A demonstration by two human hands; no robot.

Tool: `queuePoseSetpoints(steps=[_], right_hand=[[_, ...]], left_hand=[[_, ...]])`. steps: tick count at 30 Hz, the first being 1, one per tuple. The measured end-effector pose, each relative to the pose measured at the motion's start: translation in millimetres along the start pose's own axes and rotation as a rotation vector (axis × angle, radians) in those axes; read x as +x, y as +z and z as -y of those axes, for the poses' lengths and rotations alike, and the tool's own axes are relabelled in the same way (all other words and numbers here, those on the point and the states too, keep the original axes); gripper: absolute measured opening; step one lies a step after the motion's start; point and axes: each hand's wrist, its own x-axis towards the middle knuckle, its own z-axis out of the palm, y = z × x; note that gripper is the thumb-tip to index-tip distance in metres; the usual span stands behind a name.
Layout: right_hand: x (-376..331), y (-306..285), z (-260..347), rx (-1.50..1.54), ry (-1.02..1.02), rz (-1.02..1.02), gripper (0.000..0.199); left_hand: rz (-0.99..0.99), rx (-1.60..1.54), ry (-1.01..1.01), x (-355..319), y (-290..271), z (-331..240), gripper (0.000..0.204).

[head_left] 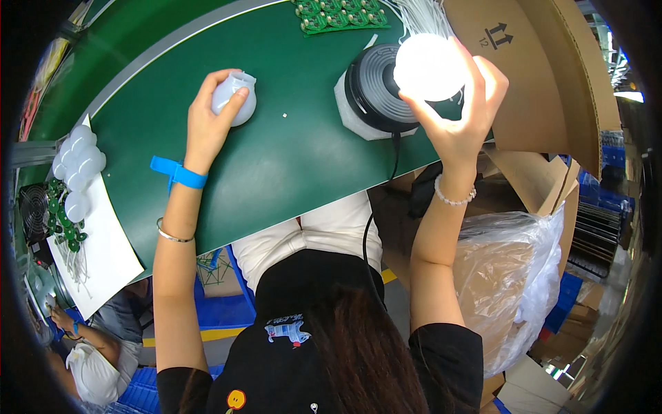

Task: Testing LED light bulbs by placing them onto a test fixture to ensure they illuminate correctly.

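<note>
My left hand (215, 114) is closed round a white bulb cover (243, 109), a rounded shell with a narrow neck, held over the green table. In my right hand (467, 103), thumb and fingers grip a brightly lit round bulb (429, 67); glare washes out its surface. The bulb is held at the edge of a black and grey round ribbed device (378, 86) on a pale base. Whether bulb and device touch, I cannot tell. A black cable (395, 157) runs from the device over the table's near edge.
A panel of green circuit boards (341, 15) and a bundle of white wires (422, 17) lie at the back. Several white bulb covers (81, 157) and small green boards (65, 228) sit at far left. An open cardboard box (534, 83) stands at right. Another person (103, 352) sits lower left.
</note>
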Motion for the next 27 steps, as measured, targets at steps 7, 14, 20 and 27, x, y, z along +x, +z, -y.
queuePoseSetpoints(steps=[7, 14, 20, 27], right_hand=[[10, 25, -12, 0.263, 0.027, -0.022, 0.079], [4, 15, -14, 0.348, 0.200, 0.118, 0.074], [2, -14, -8, 0.132, 0.137, 0.189, 0.063], [8, 9, -3, 0.101, 0.064, 0.030, 0.071]], left_hand=[[0.003, -0.003, -0.006, 0, 0, -1, 0.031], [0.000, -0.009, 0.008, 0, 0, -1, 0.031], [0.006, -0.031, 0.002, 0, 0, -1, 0.032], [-0.006, 0.000, 0.002, 1, 0, 0, 0.031]])
